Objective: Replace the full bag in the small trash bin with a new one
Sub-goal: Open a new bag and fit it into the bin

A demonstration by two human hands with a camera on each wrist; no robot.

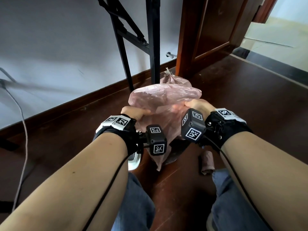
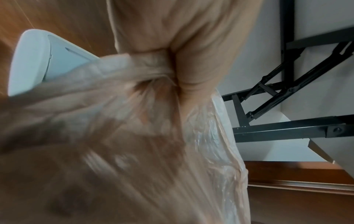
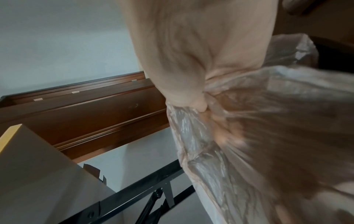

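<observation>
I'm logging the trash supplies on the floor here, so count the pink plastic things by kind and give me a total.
Tied full bag: 1
Open new bag, held by left hand and right hand: 1
Roll of bags: 1
Total: 3

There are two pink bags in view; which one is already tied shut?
The far bag, on the floor by the black table leg, has a knotted top. The new bag, gripped by the left hand and right hand, isn't tied.

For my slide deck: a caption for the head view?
Both hands, left hand and right hand, spread a new pink bag open above the bin.
</observation>
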